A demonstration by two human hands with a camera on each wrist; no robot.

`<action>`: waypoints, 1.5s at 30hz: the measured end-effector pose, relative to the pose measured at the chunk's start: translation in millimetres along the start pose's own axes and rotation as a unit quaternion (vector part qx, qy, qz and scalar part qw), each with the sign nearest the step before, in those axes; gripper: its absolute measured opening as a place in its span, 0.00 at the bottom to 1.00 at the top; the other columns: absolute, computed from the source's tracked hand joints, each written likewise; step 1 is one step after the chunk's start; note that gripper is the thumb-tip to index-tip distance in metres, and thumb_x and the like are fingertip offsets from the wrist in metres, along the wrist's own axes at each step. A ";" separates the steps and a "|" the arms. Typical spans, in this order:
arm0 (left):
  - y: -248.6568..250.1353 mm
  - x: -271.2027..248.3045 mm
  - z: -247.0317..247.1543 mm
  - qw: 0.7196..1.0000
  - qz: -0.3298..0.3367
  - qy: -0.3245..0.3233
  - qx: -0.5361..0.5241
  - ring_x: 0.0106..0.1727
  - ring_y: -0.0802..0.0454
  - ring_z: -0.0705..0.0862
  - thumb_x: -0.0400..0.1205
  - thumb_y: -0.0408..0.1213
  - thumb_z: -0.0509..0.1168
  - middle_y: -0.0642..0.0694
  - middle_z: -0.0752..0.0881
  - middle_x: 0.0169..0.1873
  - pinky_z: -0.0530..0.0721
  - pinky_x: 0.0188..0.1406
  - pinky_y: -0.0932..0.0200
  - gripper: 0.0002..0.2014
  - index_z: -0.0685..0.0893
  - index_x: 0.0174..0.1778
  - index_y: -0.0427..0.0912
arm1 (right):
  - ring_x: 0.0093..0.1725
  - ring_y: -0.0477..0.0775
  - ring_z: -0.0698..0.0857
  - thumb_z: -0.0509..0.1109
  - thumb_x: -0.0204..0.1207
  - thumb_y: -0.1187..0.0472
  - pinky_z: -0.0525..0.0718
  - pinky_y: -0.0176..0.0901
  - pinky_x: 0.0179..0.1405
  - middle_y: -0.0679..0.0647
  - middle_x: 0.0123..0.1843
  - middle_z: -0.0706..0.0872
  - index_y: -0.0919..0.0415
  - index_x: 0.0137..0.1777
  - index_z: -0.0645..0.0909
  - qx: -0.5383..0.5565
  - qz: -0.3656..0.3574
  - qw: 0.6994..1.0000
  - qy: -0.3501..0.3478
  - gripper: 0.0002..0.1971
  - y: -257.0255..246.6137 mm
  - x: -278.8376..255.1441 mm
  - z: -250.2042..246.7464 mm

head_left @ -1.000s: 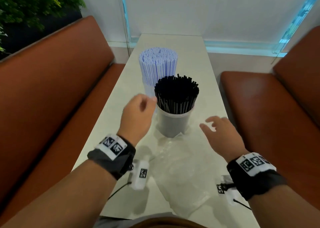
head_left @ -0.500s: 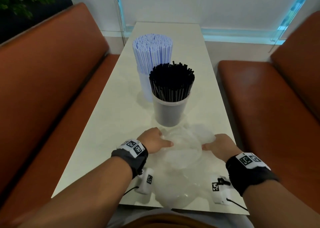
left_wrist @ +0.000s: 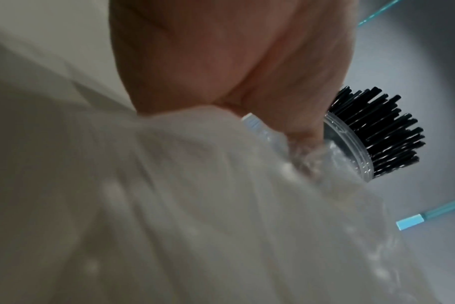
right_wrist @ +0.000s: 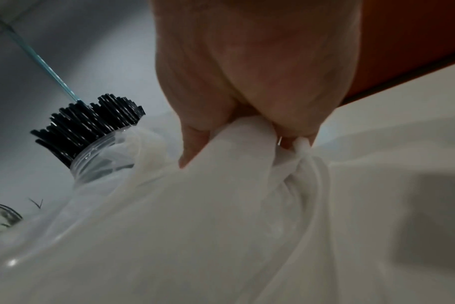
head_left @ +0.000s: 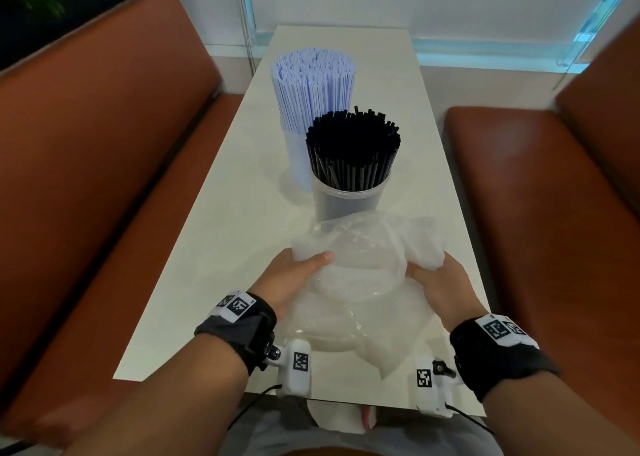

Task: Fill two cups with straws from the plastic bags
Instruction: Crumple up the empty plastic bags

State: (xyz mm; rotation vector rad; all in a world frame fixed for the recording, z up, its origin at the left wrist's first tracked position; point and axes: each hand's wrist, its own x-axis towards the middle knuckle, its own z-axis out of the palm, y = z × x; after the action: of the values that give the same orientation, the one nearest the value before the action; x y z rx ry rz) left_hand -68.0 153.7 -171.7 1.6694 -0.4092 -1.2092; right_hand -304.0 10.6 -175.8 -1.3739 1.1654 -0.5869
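Both hands, left hand (head_left: 294,277) and right hand (head_left: 441,282), grip crumpled plastic bags (head_left: 360,282)

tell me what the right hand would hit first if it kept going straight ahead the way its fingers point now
Probably the crumpled plastic bag it already grips. The right hand points forward and slightly inward, so past the bag it would likely meet the cup of black straws, though depth is hard to judge.

Near cup (head_left: 349,201) base behind bags (head_left: 360,282)
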 end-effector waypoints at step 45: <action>43.1 -2.4 -14.6 0.978 0.057 -0.095 -0.174 0.45 0.43 0.89 0.79 0.34 0.70 0.41 0.90 0.45 0.87 0.41 0.51 0.12 0.87 0.56 0.52 | 0.57 0.66 0.91 0.81 0.72 0.68 0.90 0.54 0.56 0.62 0.59 0.92 0.60 0.63 0.88 -0.004 0.098 0.934 -0.344 0.19 -41.4 -16.0 40.8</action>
State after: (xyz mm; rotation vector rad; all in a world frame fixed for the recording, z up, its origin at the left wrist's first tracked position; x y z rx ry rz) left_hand -45.2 143.7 -133.6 1.2214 -0.3785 -1.2773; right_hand -262.0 35.0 -140.2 -1.2941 0.7116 0.0604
